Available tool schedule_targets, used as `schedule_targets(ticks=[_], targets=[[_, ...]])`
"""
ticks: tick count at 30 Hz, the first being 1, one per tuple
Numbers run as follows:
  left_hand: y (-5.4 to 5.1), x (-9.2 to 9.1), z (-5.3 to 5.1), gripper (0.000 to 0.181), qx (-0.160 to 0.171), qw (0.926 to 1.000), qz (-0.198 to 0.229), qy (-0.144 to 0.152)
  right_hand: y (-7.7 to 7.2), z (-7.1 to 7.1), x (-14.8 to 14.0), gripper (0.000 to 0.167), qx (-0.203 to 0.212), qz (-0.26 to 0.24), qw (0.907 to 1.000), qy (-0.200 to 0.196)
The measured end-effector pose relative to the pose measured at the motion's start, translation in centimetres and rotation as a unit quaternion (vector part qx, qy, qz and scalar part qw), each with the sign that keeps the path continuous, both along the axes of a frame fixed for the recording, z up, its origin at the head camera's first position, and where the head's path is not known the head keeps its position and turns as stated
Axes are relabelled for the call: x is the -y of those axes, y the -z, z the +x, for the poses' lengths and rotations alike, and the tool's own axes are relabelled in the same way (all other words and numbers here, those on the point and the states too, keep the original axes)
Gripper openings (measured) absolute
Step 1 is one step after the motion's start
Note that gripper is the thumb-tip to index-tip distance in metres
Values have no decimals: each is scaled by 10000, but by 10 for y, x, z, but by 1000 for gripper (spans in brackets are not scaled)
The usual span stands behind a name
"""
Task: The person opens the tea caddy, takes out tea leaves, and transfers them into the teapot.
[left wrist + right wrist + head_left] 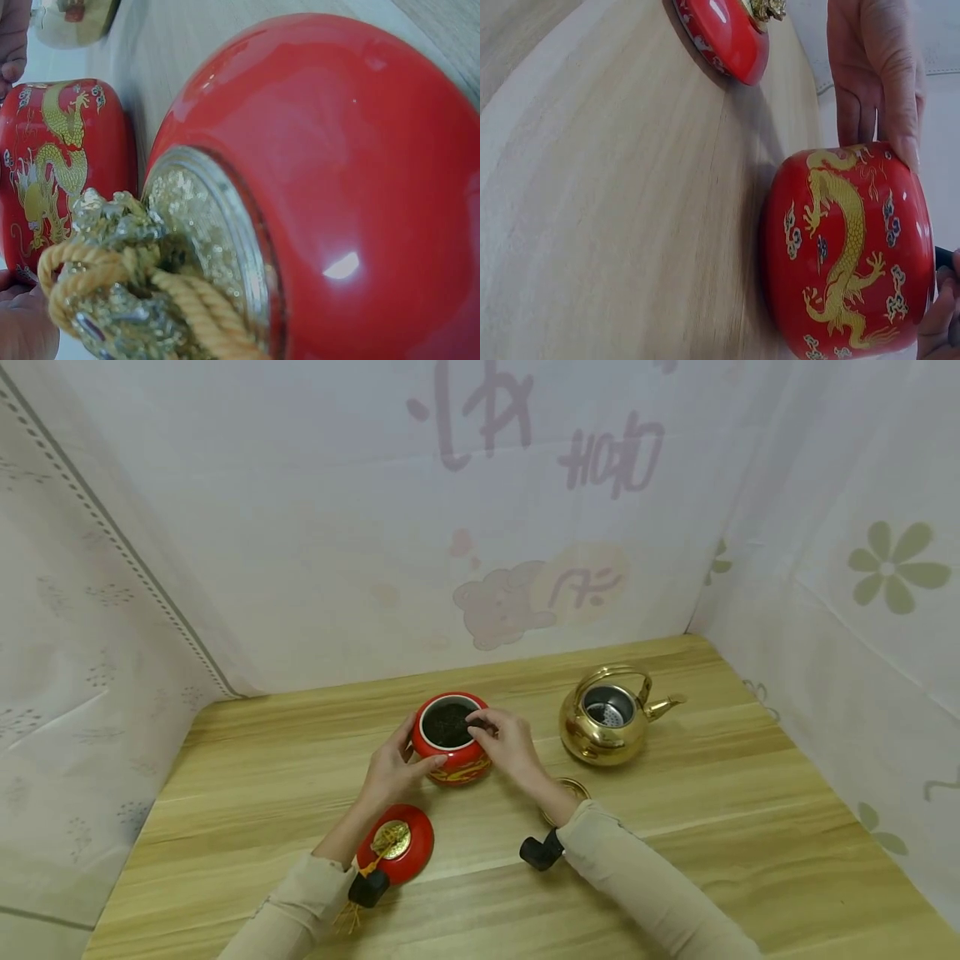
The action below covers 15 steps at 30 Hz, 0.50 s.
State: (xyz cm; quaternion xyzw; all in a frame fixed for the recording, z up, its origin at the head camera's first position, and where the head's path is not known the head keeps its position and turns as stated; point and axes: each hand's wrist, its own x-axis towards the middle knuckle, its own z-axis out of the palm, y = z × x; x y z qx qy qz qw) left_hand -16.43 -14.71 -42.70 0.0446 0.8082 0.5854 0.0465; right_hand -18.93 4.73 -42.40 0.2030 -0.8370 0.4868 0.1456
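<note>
A red jar (452, 768) with a gold dragon and a white rim stands on the table, full of dark, leaf-like contents that look like tea leaves (444, 727). My left hand (392, 770) holds the jar from the left, thumb across its front; the fingers behind are partly hidden. Over the right side of the mouth, my right hand (510, 745) pinches something dark, apparently some of the tea leaves. In the right wrist view, a dark piece (944, 258) shows at its fingertips. Below the left wrist lies the red lid (420, 843), with a gold knob and yellow cord.
A golden teapot (600, 743) stands at the right, uncovered, with a perforated strainer inside and its spout pointing right. Its round gold lid (576, 788) lies partly behind the right forearm. Printed cloth walls (337, 568) border the wooden table (285, 760) at the back and sides.
</note>
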Motion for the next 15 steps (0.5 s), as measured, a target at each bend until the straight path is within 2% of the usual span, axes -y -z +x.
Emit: schedule_targets(ticks=[8,15], targets=[[1,1,0,87,0,9999,126,-11,0,2,5,11,139,-79,9998,144],[2,2,-1,88,-94,9999,41,7,3,4,3,13,688,-653,9943,483]])
